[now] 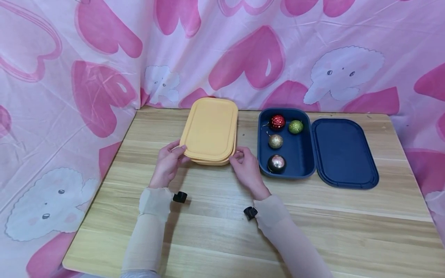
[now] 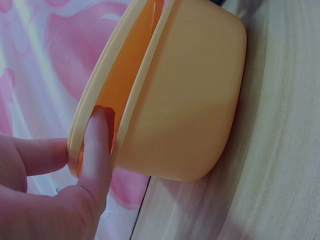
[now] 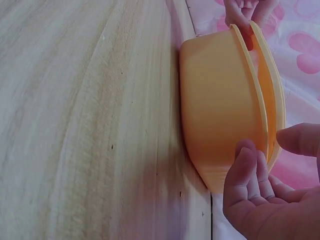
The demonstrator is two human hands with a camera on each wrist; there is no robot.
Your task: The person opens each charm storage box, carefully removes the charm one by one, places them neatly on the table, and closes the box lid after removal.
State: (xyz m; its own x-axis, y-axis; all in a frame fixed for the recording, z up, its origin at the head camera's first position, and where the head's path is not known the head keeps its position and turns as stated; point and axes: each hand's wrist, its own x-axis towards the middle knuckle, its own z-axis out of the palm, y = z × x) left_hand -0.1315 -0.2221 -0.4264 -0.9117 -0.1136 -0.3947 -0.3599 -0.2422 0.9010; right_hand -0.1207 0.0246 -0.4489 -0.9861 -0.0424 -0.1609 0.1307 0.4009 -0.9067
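A yellow lid lies tilted over a yellow food container, with a gap along the near and left sides in the wrist views. My left hand pinches the lid's near left corner, thumb on top and a finger underneath in the gap. At the near right corner is my right hand; its thumb presses the lid's edge while its bent fingers lie against the container's wall and rim. What the container holds is hidden by the lid.
Right of the yellow container stands an open navy container with a red bauble, a green bauble, a gold bauble and a shiny silver bauble. Its navy lid lies beside it. Behind the table hangs a pink curtain.
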